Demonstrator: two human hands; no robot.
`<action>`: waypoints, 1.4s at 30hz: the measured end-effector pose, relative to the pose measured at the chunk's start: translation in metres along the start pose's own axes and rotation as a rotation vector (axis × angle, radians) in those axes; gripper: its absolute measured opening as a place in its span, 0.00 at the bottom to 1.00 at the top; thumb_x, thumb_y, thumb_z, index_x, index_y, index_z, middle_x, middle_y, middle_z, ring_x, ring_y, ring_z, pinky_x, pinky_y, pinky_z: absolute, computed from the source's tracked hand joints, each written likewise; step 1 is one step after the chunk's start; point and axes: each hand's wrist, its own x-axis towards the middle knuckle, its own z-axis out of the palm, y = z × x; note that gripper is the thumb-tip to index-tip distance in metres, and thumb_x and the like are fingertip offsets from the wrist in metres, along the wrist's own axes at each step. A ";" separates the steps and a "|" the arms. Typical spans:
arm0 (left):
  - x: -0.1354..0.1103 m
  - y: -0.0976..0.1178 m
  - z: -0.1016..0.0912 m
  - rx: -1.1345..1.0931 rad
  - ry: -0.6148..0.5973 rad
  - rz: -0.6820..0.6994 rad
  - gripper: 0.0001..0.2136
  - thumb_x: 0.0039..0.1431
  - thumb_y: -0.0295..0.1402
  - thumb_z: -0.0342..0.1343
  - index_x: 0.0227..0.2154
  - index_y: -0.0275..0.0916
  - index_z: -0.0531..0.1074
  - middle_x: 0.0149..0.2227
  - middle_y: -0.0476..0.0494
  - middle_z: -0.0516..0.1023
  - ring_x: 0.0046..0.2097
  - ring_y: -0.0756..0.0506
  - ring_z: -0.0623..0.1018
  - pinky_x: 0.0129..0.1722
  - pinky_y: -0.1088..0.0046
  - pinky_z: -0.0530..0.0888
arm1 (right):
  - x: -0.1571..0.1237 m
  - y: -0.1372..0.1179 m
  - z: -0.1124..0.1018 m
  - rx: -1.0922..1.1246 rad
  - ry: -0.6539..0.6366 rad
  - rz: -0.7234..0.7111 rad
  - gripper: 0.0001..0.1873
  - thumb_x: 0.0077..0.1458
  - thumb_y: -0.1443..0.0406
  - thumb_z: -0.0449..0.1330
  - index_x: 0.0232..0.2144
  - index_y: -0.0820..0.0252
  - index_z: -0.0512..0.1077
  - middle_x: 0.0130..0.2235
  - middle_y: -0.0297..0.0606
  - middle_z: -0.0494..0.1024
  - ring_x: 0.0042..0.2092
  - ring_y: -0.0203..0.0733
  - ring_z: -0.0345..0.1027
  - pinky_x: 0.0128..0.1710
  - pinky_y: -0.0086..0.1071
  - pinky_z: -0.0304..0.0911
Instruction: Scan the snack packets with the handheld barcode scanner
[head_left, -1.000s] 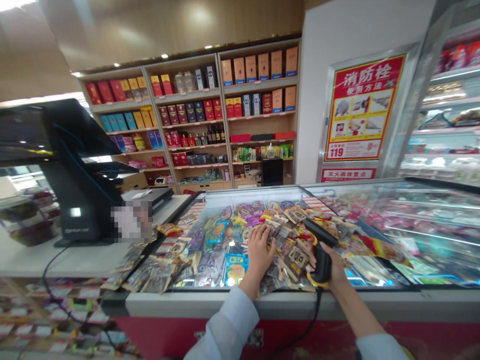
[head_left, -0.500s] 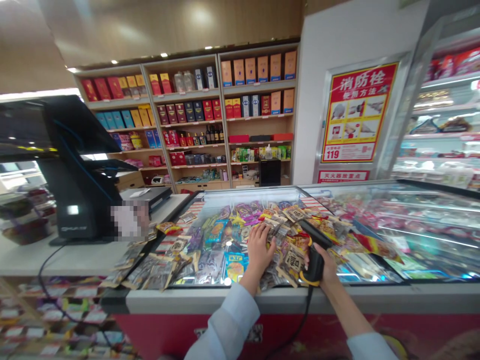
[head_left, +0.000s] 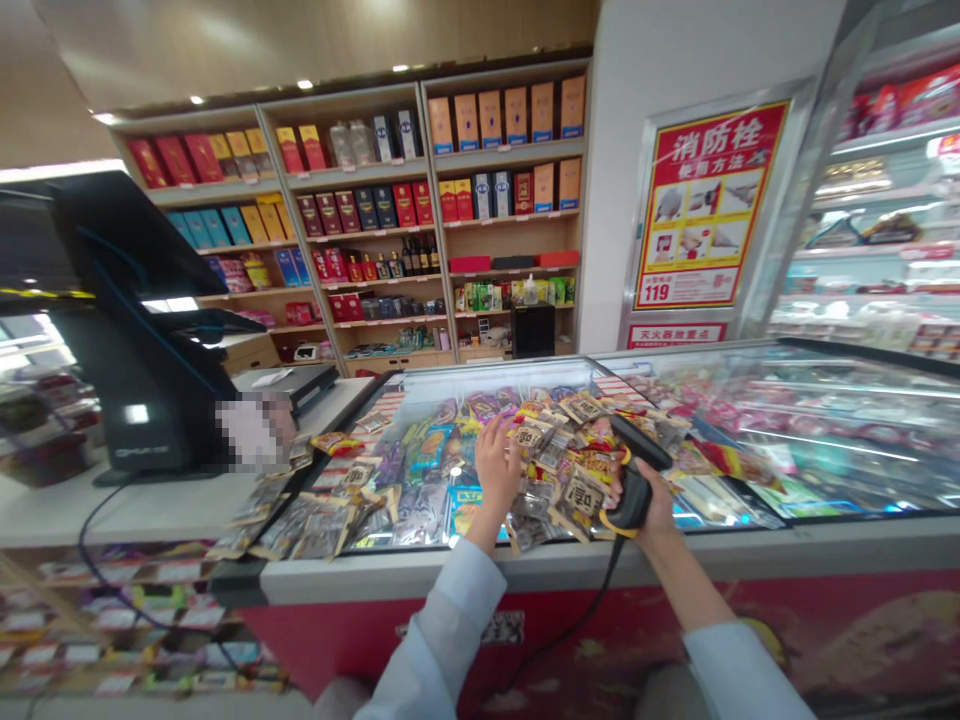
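Nearby, scanner (head_left: 634,478), snack pkts (head_left: 556,470) on freezer (head_left: 750,548), POS screen (head_left: 127,330)

One head-worn camera looks forward and slightly down over the freezer lid (head_left: 525,385), close above it, facing the shelves (head_left: 360,220) well beyond.

surface: glass freezer lid (head_left: 825,445) | load: snack packets (head_left: 559,465) heaped loosely on top
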 end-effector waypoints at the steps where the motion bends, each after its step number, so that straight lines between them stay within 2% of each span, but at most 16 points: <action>1: 0.005 -0.001 -0.010 -0.016 0.032 -0.008 0.17 0.63 0.35 0.39 0.49 0.42 0.68 0.54 0.43 0.68 0.56 0.45 0.65 0.56 0.60 0.62 | -0.002 -0.003 0.003 0.004 0.000 0.005 0.14 0.44 0.55 0.60 0.30 0.58 0.69 0.20 0.31 0.69 0.16 0.33 0.58 0.13 0.28 0.58; 5: 0.022 -0.017 -0.064 -0.031 0.143 -0.012 0.18 0.64 0.37 0.37 0.49 0.41 0.68 0.54 0.42 0.68 0.56 0.45 0.65 0.56 0.62 0.61 | -0.007 -0.008 0.024 0.001 -0.014 -0.002 0.14 0.43 0.55 0.61 0.29 0.58 0.69 0.20 0.31 0.68 0.16 0.32 0.57 0.13 0.27 0.56; 10: 0.025 -0.064 -0.124 0.078 0.227 -0.069 0.19 0.63 0.39 0.38 0.48 0.41 0.69 0.53 0.42 0.69 0.56 0.45 0.66 0.56 0.63 0.60 | -0.010 0.007 0.070 0.008 -0.125 0.037 0.12 0.45 0.56 0.59 0.30 0.57 0.70 0.23 0.32 0.71 0.18 0.32 0.59 0.14 0.27 0.56; 15: 0.015 -0.114 -0.152 0.130 0.302 -0.191 0.18 0.63 0.39 0.39 0.46 0.40 0.69 0.49 0.41 0.72 0.53 0.45 0.68 0.55 0.64 0.63 | -0.005 0.042 0.113 0.066 -0.197 0.078 0.11 0.46 0.58 0.59 0.30 0.59 0.71 0.25 0.32 0.71 0.18 0.30 0.58 0.15 0.24 0.56; 19: 0.009 -0.148 -0.171 0.242 0.270 -0.326 0.18 0.60 0.39 0.43 0.48 0.36 0.67 0.48 0.37 0.72 0.52 0.42 0.69 0.53 0.62 0.63 | -0.002 0.077 0.145 0.065 -0.285 0.153 0.11 0.47 0.58 0.60 0.28 0.60 0.70 0.21 0.32 0.70 0.18 0.31 0.59 0.14 0.24 0.57; 22: 0.003 -0.173 -0.186 0.316 0.219 -0.457 0.19 0.58 0.38 0.46 0.49 0.34 0.65 0.47 0.34 0.71 0.51 0.40 0.69 0.52 0.61 0.64 | -0.001 0.104 0.165 0.068 -0.302 0.192 0.12 0.45 0.58 0.61 0.29 0.61 0.71 0.22 0.32 0.71 0.18 0.31 0.60 0.14 0.24 0.57; 25: -0.004 -0.194 -0.195 0.316 0.122 -0.488 0.18 0.54 0.35 0.49 0.48 0.35 0.65 0.46 0.36 0.71 0.50 0.40 0.70 0.51 0.61 0.65 | 0.002 0.127 0.178 0.043 -0.328 0.232 0.13 0.44 0.58 0.62 0.31 0.62 0.72 0.24 0.33 0.72 0.17 0.30 0.60 0.13 0.24 0.58; 29: -0.011 -0.206 -0.195 0.303 0.003 -0.411 0.19 0.51 0.31 0.51 0.48 0.38 0.64 0.47 0.39 0.70 0.51 0.42 0.69 0.51 0.64 0.65 | 0.011 0.146 0.183 0.001 -0.348 0.277 0.14 0.44 0.58 0.62 0.30 0.63 0.72 0.23 0.34 0.73 0.17 0.31 0.61 0.13 0.24 0.58; 37: -0.014 -0.201 -0.192 0.556 -0.179 -0.502 0.23 0.49 0.34 0.57 0.49 0.39 0.62 0.47 0.38 0.69 0.50 0.41 0.69 0.48 0.66 0.64 | 0.010 0.170 0.184 -0.030 -0.404 0.412 0.14 0.45 0.56 0.62 0.29 0.62 0.71 0.23 0.33 0.72 0.16 0.30 0.60 0.12 0.24 0.57; 42: -0.014 -0.193 -0.191 0.723 -0.244 -0.608 0.27 0.46 0.38 0.57 0.50 0.37 0.62 0.49 0.32 0.67 0.50 0.36 0.69 0.48 0.62 0.62 | 0.002 0.173 0.184 -0.067 -0.412 0.467 0.14 0.44 0.57 0.63 0.30 0.62 0.71 0.23 0.34 0.73 0.16 0.30 0.60 0.13 0.24 0.59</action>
